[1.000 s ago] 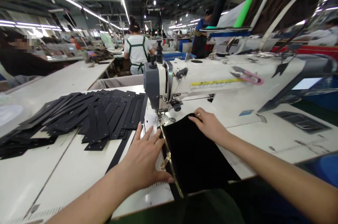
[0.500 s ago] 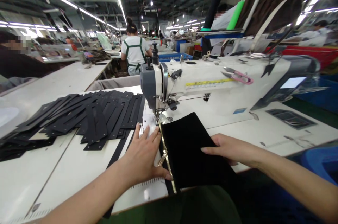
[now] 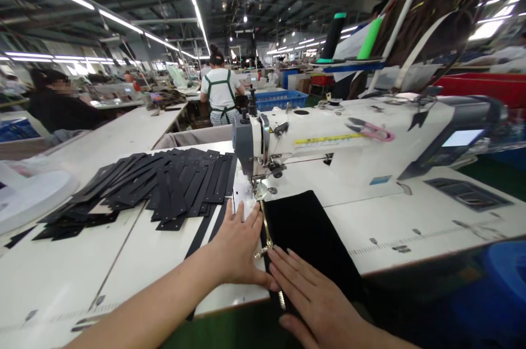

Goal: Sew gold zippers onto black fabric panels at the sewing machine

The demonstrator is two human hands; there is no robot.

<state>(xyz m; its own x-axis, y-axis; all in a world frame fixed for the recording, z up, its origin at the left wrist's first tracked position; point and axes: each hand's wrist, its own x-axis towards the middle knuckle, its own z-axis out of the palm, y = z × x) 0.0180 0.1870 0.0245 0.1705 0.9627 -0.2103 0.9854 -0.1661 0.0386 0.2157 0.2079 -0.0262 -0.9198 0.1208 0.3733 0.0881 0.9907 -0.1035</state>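
Note:
A black fabric panel (image 3: 316, 228) lies on the sewing table, with a gold zipper (image 3: 266, 220) along its left edge. The zipper's upper end is under the needle area of a white sewing machine (image 3: 349, 146). My left hand (image 3: 238, 245) lies with fingers spread just left of the zipper, its thumb reaching across the lower part. My right hand (image 3: 306, 289) rests flat on the panel, fingers stretched out, fingertips beside the gold zipper pull (image 3: 261, 252). Part of the zipper is hidden under the hands.
A heap of black slotted strips (image 3: 176, 184) covers the table to the left. Pink-handled thread snips (image 3: 372, 129) lie on the machine arm. Thread cones (image 3: 370, 38) stand behind it. A white round-based object (image 3: 36, 198) is at far left. A person in a green apron (image 3: 222, 89) stands beyond.
My right hand has moved left from the panel's right edge, letting go of it, onto the panel beside the zipper. My left hand stays by the zipper. The view has shifted slightly.

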